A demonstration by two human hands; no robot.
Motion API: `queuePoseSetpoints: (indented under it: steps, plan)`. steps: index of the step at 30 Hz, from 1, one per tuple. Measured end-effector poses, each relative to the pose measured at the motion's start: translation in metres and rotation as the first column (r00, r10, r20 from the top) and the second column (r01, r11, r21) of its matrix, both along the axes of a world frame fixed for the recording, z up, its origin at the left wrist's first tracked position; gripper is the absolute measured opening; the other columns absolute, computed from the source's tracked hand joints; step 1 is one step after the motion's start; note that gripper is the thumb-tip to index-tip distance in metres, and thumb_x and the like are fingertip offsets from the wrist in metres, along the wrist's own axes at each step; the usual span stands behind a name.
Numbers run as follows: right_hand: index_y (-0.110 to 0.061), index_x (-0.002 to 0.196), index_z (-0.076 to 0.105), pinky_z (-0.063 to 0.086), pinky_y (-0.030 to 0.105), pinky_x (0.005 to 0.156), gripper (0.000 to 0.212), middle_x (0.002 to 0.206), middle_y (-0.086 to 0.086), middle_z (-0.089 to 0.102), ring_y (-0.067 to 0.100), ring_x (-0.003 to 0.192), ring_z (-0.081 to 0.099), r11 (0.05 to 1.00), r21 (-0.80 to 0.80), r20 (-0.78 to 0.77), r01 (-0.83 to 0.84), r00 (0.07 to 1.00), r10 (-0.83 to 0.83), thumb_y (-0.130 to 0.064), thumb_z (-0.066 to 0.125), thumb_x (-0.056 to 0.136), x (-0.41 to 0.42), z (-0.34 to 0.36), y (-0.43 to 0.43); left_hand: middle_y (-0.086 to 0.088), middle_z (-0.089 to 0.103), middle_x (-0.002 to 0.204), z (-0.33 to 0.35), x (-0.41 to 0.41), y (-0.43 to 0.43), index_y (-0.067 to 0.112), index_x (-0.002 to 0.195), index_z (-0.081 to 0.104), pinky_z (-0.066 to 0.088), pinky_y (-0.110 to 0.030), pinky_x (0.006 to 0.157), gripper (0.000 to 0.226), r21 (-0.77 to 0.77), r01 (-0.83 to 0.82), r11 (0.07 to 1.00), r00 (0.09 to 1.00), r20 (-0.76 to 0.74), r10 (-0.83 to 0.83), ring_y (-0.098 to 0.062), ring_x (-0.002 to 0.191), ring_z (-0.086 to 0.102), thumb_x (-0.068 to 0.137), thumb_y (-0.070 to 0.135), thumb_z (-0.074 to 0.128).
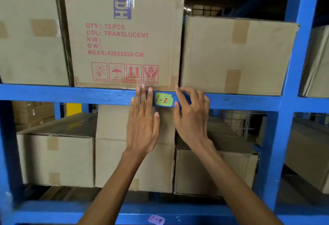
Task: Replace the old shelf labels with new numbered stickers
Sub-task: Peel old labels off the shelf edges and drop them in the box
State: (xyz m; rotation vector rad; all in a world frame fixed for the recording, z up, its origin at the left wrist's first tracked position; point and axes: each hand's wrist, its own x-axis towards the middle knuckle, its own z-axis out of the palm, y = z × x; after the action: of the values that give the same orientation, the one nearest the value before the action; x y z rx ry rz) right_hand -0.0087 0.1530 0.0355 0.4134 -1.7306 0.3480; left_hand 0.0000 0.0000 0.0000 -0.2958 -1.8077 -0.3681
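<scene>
The left grip (142,118) reaches forward flat and straight-fingered, the right grip (191,116) beside it spread, loosely curled.

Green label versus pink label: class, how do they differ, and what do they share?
The green label reads 1-2; the pink label reads 1-9. The green label sits on the middle beam between the left hand and right hand; the pink label on the bottom beam, untouched. Both are handwritten.

Sticker (163,99) on front of upper shelf beam (71,94), between left grip (142,125) and right grip (191,118). Middle box (124,36) sits on that shelf right above it, left box (30,50) and right box (235,55) flanking. Second sticker (156,219) on lower beam (71,212).
</scene>
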Motion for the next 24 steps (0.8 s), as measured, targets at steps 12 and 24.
queuePoseSetpoints:
  steps: [12,24]
  plan:
    - [-0.014,0.128,0.070,0.036,0.038,0.089,0.037,0.111,0.006,0.067,0.024,0.096,0.063,0.994,-0.089,-0.112,0.063,0.991,-0.073,-0.025,0.068,0.093,-0.037,-0.019,-0.025,-0.012,-0.001,0.174,-0.025,-0.049,-0.025,0.007,0.164,0.005,-0.004,-0.037,0.130,0.075,-0.036,-0.055,0.998,0.997,0.050,0.057,-0.024,0.161,-0.006,0.098,0.019,0.038]
    - [-0.017,0.107,0.076,0.037,0.035,0.090,0.021,0.101,0.001,0.071,0.022,0.089,0.065,0.980,-0.197,-0.126,0.033,0.990,-0.059,-0.030,0.066,0.093,-0.038,-0.012,-0.033,-0.006,-0.005,0.173,-0.033,-0.070,-0.033,0.012,0.164,0.001,-0.001,-0.039,0.131,0.093,-0.067,-0.129,0.989,0.991,-0.034,0.127,-0.025,0.161,-0.002,0.089,0.011,0.055]
